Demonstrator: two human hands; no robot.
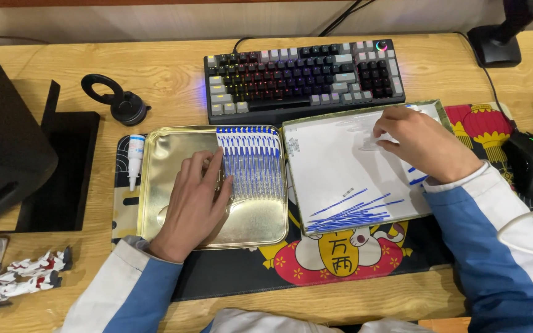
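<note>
Nearest: pile of loose blue refills [347,216] at front edge of white-lined tray [334,179]. Left hand [195,200] flat, fingers spread, on gold tin tray [174,148], fingertips touching row of assembled blue-capped pens [251,160]. Right hand [417,142] narrow, pinching a clear pen barrel [371,145] over white tray. Behind, on desk [168,68]: keyboard [303,77]. Mouse [528,163] far right.

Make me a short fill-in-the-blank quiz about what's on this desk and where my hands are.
1. The left hand rests in the ____-coloured tray.
2. The pens lined up in that tray have ____ caps.
3. The right hand reaches into the white tray, which sits in front of the ____.

Missing words: gold; blue; keyboard
</note>
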